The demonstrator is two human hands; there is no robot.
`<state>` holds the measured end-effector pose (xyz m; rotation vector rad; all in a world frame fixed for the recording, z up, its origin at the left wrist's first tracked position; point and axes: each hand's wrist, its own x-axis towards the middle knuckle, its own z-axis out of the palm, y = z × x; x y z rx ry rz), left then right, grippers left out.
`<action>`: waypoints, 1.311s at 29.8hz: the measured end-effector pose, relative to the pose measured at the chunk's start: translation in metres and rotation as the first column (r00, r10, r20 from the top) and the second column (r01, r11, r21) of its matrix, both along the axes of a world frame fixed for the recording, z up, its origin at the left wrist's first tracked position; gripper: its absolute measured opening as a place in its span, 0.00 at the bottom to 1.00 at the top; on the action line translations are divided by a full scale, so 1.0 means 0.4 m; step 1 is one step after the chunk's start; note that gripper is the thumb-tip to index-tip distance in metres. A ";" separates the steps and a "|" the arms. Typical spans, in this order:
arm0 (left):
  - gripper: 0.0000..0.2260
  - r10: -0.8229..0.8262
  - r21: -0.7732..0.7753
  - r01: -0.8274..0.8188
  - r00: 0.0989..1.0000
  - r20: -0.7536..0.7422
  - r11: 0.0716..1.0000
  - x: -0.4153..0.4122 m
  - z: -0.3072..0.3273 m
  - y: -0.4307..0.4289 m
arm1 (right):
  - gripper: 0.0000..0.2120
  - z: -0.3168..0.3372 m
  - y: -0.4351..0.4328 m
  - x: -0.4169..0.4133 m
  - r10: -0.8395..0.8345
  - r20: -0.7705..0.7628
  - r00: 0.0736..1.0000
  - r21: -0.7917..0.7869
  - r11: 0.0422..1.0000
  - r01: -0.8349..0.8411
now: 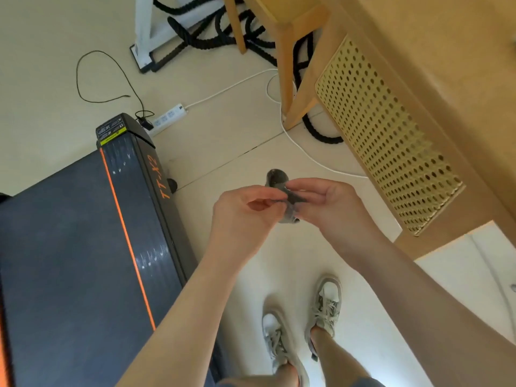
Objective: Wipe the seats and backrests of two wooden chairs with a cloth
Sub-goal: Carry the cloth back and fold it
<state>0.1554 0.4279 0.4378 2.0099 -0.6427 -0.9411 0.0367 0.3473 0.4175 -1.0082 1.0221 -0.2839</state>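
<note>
We stand on the pale floor and hold a small dark grey cloth out in front of us, in the air. Our left hand pinches one side of it with thumb and fingertips. Our right hand pinches the other side, with its fingers curled round it. We think both hands hold it like this to open it up or fold it flat, so it makes a good pad for wiping. The cloth touches no chair, so the wiping looks not yet begun.

Near us on the right is a pale wooden chair with a woven panel full of little holes. It should be an easy reach. Further off stand more pale wooden legs. They may be the second chair, but we cannot tell.

On our left lies a dark flat treadmill with an orange stripe. A white power strip lies on the floor, so we should mind our grey laced shoes when we step.
</note>
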 end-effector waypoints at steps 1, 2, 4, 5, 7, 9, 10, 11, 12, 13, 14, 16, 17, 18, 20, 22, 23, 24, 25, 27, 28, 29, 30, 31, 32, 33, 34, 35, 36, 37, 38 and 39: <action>0.13 -0.058 -0.007 0.058 0.997 0.052 0.998 0.018 -0.012 -0.022 | 0.19 -0.003 -0.018 0.012 0.031 0.014 0.999 -0.010 0.999 -0.031; 0.14 -0.123 -0.004 0.124 0.986 0.114 0.992 0.036 -0.025 -0.039 | 0.20 -0.009 -0.031 0.024 0.065 0.022 0.998 -0.021 0.998 -0.064; 0.14 -0.232 0.042 0.229 0.946 0.228 0.973 0.072 -0.049 -0.067 | 0.22 -0.022 -0.046 0.052 0.136 0.032 0.990 -0.043 0.990 -0.135; 0.12 -0.273 0.071 0.264 0.924 0.267 0.962 0.092 -0.061 -0.081 | 0.22 -0.030 -0.054 0.066 0.150 0.042 0.988 -0.044 0.988 -0.148; 0.07 -0.351 0.119 0.331 0.877 0.327 0.936 0.131 -0.091 -0.113 | 0.22 -0.056 -0.079 0.090 0.117 0.030 0.993 -0.017 0.993 -0.116; 0.09 -0.396 0.143 0.370 0.846 0.358 0.918 0.171 -0.124 -0.136 | 0.21 -0.080 -0.109 0.107 0.101 0.012 0.995 0.013 0.995 -0.101; 0.12 -0.429 0.148 0.403 0.840 0.331 0.903 0.198 -0.145 -0.150 | 0.20 -0.094 -0.127 0.115 0.122 0.004 0.992 0.014 0.992 -0.122; 0.14 -0.475 0.148 0.452 0.840 0.262 0.880 0.227 -0.168 -0.166 | 0.19 -0.108 -0.146 0.124 0.159 -0.001 0.987 0.012 0.987 -0.159; 0.15 -0.532 0.144 0.514 0.833 0.153 0.846 0.256 -0.194 -0.183 | 0.17 -0.126 -0.163 0.135 0.203 -0.009 0.979 0.009 0.979 -0.203; 0.15 -0.590 0.139 0.581 0.807 0.035 0.802 0.284 -0.219 -0.200 | 0.16 -0.143 -0.177 0.149 0.248 -0.022 0.968 0.006 0.969 -0.248; 0.14 -0.642 0.139 0.644 0.764 -0.064 0.752 0.312 -0.248 -0.217 | 0.16 -0.164 -0.190 0.165 0.289 -0.044 0.956 0.005 0.957 -0.289; 0.13 -0.724 0.165 0.754 0.657 -0.211 0.636 0.361 -0.296 -0.248 | 0.16 -0.201 -0.211 0.196 0.362 -0.091 0.928 0.007 0.932 -0.362; 0.13 -0.757 0.180 0.809 0.588 -0.284 0.560 0.386 -0.322 -0.263 | 0.15 -0.221 -0.219 0.211 0.399 -0.114 0.910 0.007 0.916 -0.401; 0.13 -0.789 0.198 0.864 0.503 -0.352 0.462 0.410 -0.344 -0.278 | 0.15 -0.236 -0.225 0.224 0.429 -0.137 0.893 0.005 0.902 -0.432; 0.17 -0.855 0.227 0.950 0.295 -0.425 0.215 0.462 -0.417 -0.313 | 0.14 -0.300 -0.245 0.248 0.421 -0.185 0.888 0.011 0.904 -0.427; 0.15 -0.924 0.336 0.939 0.192 -0.332 0.074 0.478 -0.494 -0.330 | 0.13 -0.354 -0.261 0.246 0.396 -0.205 0.895 0.007 0.915 -0.403; 0.13 -0.966 0.404 0.911 0.170 -0.197 0.079 0.485 -0.543 -0.338 | 0.13 -0.389 -0.268 0.240 0.382 -0.213 0.899 0.002 0.921 -0.391; 0.11 -0.987 0.454 0.882 0.160 -0.033 0.128 0.488 -0.599 -0.351 | 0.14 -0.431 -0.279 0.232 0.364 -0.228 0.903 -0.021 0.925 -0.378; 0.11 -0.981 0.479 0.856 0.160 0.113 0.194 0.490 -0.644 -0.363 | 0.15 -0.470 -0.290 0.225 0.353 -0.261 0.898 -0.068 0.921 -0.382; 0.13 -0.945 0.443 0.846 0.195 0.262 0.297 0.470 -0.730 -0.395 | 0.17 -0.554 -0.309 0.189 0.283 -0.370 0.885 -0.161 0.918 -0.361; 0.13 -0.920 0.373 0.851 0.281 0.272 0.370 0.453 -0.765 -0.412 | 0.17 -0.597 -0.315 0.166 0.233 -0.405 0.884 -0.168 0.932 -0.322; 0.12 -0.880 0.271 0.844 0.400 0.257 0.463 0.427 -0.818 -0.432 | 0.17 -0.656 -0.323 0.139 0.195 -0.420 0.886 -0.158 0.946 -0.283; 0.11 -0.829 0.167 0.821 0.500 0.251 0.546 0.402 -0.862 -0.453 | 0.15 -0.703 -0.333 0.117 0.188 -0.436 0.880 -0.138 0.953 -0.271; 0.09 -0.796 0.087 0.807 0.547 0.260 0.584 0.380 -0.886 -0.468 | 0.11 -0.730 -0.337 0.103 0.222 -0.476 0.851 -0.129 0.940 -0.317; 0.08 -0.791 0.054 0.821 0.529 0.308 0.569 0.357 -0.912 -0.482 | 0.08 -0.757 -0.341 0.090 0.273 -0.539 0.797 -0.133 0.907 -0.400; 0.08 -0.791 0.036 0.839 0.497 0.357 0.543 0.334 -0.937 -0.501 | 0.07 -0.783 -0.348 0.076 0.299 -0.610 0.734 -0.148 0.867 -0.476; 0.08 -0.785 0.021 0.853 0.470 0.403 0.521 0.314 -0.964 -0.522 | 0.09 -0.810 -0.356 0.063 0.280 -0.676 0.681 -0.175 0.837 -0.518; 0.08 -0.775 0.009 0.861 0.452 0.441 0.508 0.297 -0.990 -0.544 | 0.09 -0.836 -0.368 0.052 0.219 -0.721 0.658 -0.210 0.835 -0.508; 0.08 -0.757 -0.023 0.865 0.450 0.474 0.500 0.282 -1.014 -0.563 | 0.08 -0.856 -0.380 0.041 0.137 -0.735 0.664 -0.252 0.854 -0.455; 0.08 -0.742 -0.055 0.867 0.456 0.491 0.496 0.268 -1.036 -0.580 | 0.06 -0.872 -0.394 0.026 0.052 -0.742 0.669 -0.289 0.875 -0.388; 0.08 -0.729 -0.092 0.865 0.469 0.498 0.493 0.255 -1.052 -0.596 | 0.04 -0.879 -0.408 0.012 -0.024 -0.754 0.656 -0.322 0.884 -0.338; 0.09 -0.724 -0.124 0.862 0.484 0.491 0.491 0.243 -1.063 -0.611 | 0.03 -0.882 -0.421 -0.002 -0.078 -0.774 0.628 -0.350 0.879 -0.323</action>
